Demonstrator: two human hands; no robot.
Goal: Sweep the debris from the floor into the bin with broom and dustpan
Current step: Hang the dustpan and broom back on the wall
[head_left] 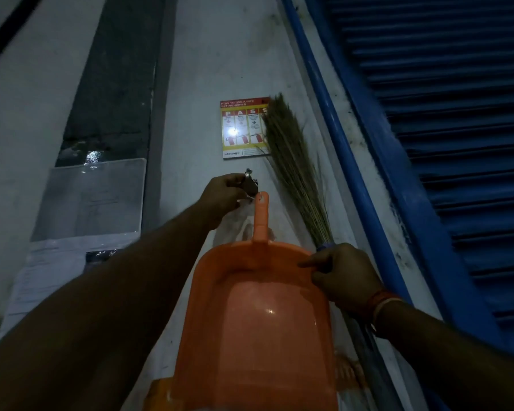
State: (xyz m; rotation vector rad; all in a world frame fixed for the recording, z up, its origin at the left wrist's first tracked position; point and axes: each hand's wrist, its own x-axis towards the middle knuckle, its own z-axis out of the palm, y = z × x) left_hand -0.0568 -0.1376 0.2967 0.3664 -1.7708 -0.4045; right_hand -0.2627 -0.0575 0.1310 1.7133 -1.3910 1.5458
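An orange plastic dustpan [258, 315], light and rigid, hung by its handle hole, is pinched at the rim by the right hand [343, 275]; a wall hook is gripped by the left hand [223, 197].

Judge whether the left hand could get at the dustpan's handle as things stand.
Probably yes. The left hand is at the wall hook, right beside the tip of the orange dustpan handle, with nothing between them; it already pinches something small there.

fire extinguisher poster [244, 129] on wall; blue shutter [457, 129] right; clear sleeve [89, 200] left.
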